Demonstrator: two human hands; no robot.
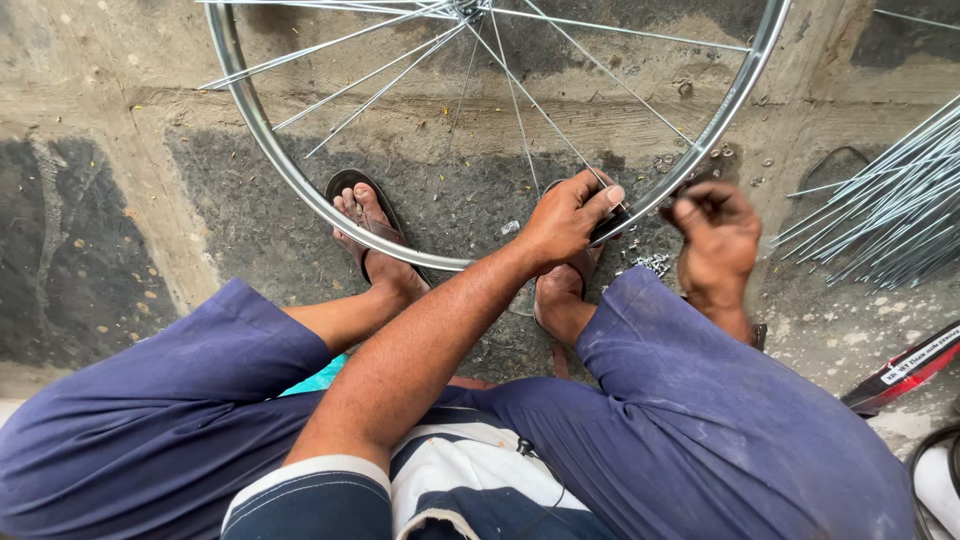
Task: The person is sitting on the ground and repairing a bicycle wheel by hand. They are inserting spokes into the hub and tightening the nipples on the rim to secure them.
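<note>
Here, the person sits low on a concrete floor (120, 90), knees apart in blue trousers (720, 420), with a bicycle rim (300, 190) standing on edge between the feet. The rim fills the top of the view from 10 to 2 o'clock, its lowest arc sweeping down to about the centre, and thin spokes (520, 100) fan from the hub at 12 o'clock toward that arc.

The left hand (570, 215) reaches forward across the body to just right of centre and rests on the rim's lower right arc. Its fingers are curled and its thumb pressed against a spoke end where it meets the rim, pinching there. The right hand (715, 235) is at 3 o'clock from the left one, just outside the rim and near it, fingers bunched together into a loose fist; it is blurred, and what it pinches, if anything, cannot be told.

Both feet wear sandals: one foot (370, 235) lies inside the rim's arc at 9 o'clock from the left hand, the other (560, 300) sits directly below that hand. Small metal nipples (655, 263) are scattered on the floor between the hands and beyond the rim at 1 o'clock. A bundle of loose spokes (890, 200) lies at the right edge, and a red tool handle (905, 368) shows at 4 o'clock.
</note>
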